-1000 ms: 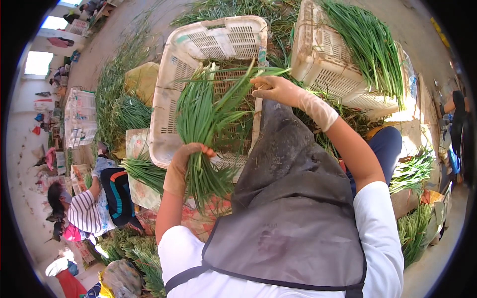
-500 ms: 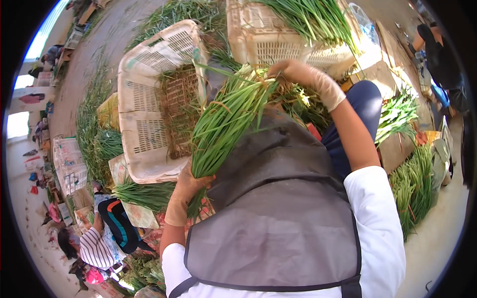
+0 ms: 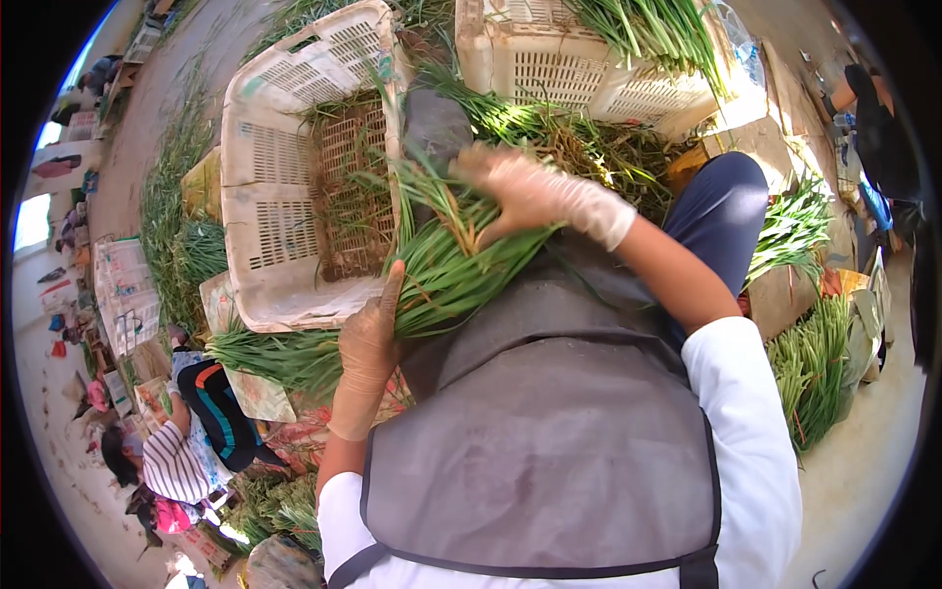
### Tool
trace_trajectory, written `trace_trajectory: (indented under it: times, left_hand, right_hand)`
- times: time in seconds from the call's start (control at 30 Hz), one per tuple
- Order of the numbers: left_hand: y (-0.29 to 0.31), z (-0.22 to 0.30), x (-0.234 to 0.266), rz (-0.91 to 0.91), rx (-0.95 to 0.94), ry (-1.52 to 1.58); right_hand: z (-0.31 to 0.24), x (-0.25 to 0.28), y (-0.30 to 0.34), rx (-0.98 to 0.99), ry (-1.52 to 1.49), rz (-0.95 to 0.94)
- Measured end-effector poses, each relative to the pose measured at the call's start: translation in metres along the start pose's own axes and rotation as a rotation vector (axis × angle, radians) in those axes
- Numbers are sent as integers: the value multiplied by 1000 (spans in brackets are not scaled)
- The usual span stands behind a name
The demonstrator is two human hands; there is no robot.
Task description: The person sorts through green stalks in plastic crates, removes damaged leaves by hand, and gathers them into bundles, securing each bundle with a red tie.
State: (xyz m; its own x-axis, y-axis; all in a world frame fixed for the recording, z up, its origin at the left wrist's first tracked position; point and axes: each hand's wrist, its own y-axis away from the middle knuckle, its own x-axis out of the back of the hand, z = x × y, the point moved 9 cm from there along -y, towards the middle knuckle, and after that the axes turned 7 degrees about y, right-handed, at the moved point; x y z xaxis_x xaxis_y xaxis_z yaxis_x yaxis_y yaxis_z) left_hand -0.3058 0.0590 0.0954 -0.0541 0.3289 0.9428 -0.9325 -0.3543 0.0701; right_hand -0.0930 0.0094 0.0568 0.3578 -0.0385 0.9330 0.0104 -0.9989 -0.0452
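A bunch of chives (image 3: 456, 270), long and green with a few yellowed leaves, lies across my lap over the grey apron (image 3: 549, 442). My left hand (image 3: 368, 344), in a thin translucent glove, holds the bunch from its left side, thumb up along the leaves; its other fingers are partly hidden beneath. Over the bunch's upper part my right hand (image 3: 535, 196), gloved likewise, has its thumb spread from the fingers, the fingertips smeared by motion. Just left of the bunch tilts a whitish plastic crate (image 3: 270, 196) with loose scraps inside.
Another crate (image 3: 559, 79) bears more chives (image 3: 648, 34) at the far side. Loose leaves (image 3: 608, 157) are heaped before it. Chives (image 3: 285, 363) lie beside my left forearm, and upright bunches (image 3: 814, 363) stand at the right. A person in stripes (image 3: 182, 461) sits at the lower left.
The bunch has swung from upright-slanting to lying more across my lap. My right hand has moved left and down from its top end, fingers opening over the leaves.
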Motion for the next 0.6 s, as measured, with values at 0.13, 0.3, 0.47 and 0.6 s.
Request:
trace_trajectory:
  times: [0.13, 0.3, 0.47, 0.6]
  left_hand:
    - [-19, -3, -3, -125, 78, -28]
    - [-2, -22, -1, -66, 108, 157]
    - [17, -44, -9, -102, 186, 176]
    - [35, -56, -11, -31, 165, 189]
  right_hand:
    - [-14, -25, 1, -74, -731, 61]
    - [56, -1, 23, -590, -1343, 268]
    - [184, 22, 68, -605, -1248, 294]
    - [208, 9, 70, -745, 88, -21]
